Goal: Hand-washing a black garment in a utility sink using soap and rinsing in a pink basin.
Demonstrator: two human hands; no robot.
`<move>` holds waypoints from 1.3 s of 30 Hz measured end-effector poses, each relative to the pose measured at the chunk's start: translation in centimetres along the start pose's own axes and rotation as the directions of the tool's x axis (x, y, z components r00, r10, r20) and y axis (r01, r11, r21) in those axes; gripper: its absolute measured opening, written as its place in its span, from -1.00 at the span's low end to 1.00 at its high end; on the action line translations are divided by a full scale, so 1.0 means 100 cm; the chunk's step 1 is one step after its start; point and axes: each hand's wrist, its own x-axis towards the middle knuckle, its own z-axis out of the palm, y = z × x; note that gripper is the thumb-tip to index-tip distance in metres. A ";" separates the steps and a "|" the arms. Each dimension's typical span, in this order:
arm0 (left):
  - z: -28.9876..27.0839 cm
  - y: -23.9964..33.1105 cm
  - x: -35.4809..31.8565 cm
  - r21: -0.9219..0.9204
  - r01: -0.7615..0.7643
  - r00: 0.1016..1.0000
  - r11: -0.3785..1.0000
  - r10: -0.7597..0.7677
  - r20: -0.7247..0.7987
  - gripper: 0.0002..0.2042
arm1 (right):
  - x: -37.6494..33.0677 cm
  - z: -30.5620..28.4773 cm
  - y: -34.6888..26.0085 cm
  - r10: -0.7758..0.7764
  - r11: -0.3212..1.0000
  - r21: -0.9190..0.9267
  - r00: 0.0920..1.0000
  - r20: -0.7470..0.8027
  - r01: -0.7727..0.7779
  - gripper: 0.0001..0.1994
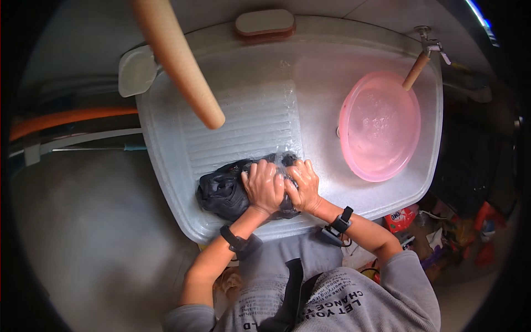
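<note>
A bunched, wet black cloth (pixel 224 191) lies on the near part of the pale washing sink (pixel 326 207), partly over the ridged washboard area (pixel 238 130). My left hand (pixel 264 187) presses down on the middle of it, fingers bent into the fabric. Right beside it, my right hand (pixel 302 185) grips the cloth's right end with curled fingers. Both hands look wet, and shiny suds or water show around the fingers. Part of the cloth is hidden under my hands, so I cannot tell what kind of garment it is.
To the right, a pink basin (pixel 381 130) holding water stands below a metal tap (pixel 428 47) with a tan hose. A thick tan pole (pixel 182 66) hangs over the sink's left side. A soap dish (pixel 265 23) sits at the back rim; a red packet (pixel 401 218) lies at lower right.
</note>
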 end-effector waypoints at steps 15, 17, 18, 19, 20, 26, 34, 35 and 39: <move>-0.003 -0.005 0.051 0.154 0.151 0.911 0.977 -0.198 0.361 -0.90 | 0.044 -0.004 0.019 0.031 0.991 -0.135 0.969 0.243 0.002 -0.77; -0.007 -0.001 0.055 0.175 0.240 0.888 0.955 -0.289 0.357 -0.89 | 0.046 -0.005 0.019 0.036 0.988 -0.158 0.970 0.242 0.002 -0.77; -0.005 -0.005 0.055 0.190 0.220 0.892 0.957 -0.276 0.357 -0.80 | 0.046 -0.005 0.019 0.020 0.985 -0.172 0.975 0.223 0.019 -0.76; -0.002 -0.005 0.054 0.192 0.203 0.907 0.960 -0.258 0.333 -0.80 | 0.046 -0.006 0.019 0.002 0.982 -0.187 0.979 0.201 0.037 -0.74; -0.002 -0.003 0.054 0.138 0.303 0.903 0.943 -0.330 0.276 -0.73 | 0.046 -0.005 0.017 -0.022 0.980 -0.192 0.983 0.181 0.057 -0.74; 0.001 -0.014 0.049 -0.003 0.432 0.885 0.902 -0.423 0.193 -0.39 | 0.042 0.004 0.027 0.102 0.987 -0.146 0.971 0.218 -0.071 -0.65; -0.069 -0.039 -0.039 0.291 0.044 0.983 0.956 0.011 -0.184 -0.15 | -0.010 -0.028 0.026 0.444 0.863 0.170 0.875 0.195 -0.476 -0.07; -0.073 -0.046 -0.055 0.344 0.075 0.997 0.936 -0.070 -0.027 -0.02 | -0.013 -0.027 0.025 0.432 0.830 0.265 0.866 0.251 -0.491 -0.06; -0.081 -0.043 -0.074 0.412 0.047 0.977 0.910 -0.127 0.169 0.30 | -0.025 -0.035 -0.014 0.394 0.896 0.113 0.886 0.243 -0.429 0.01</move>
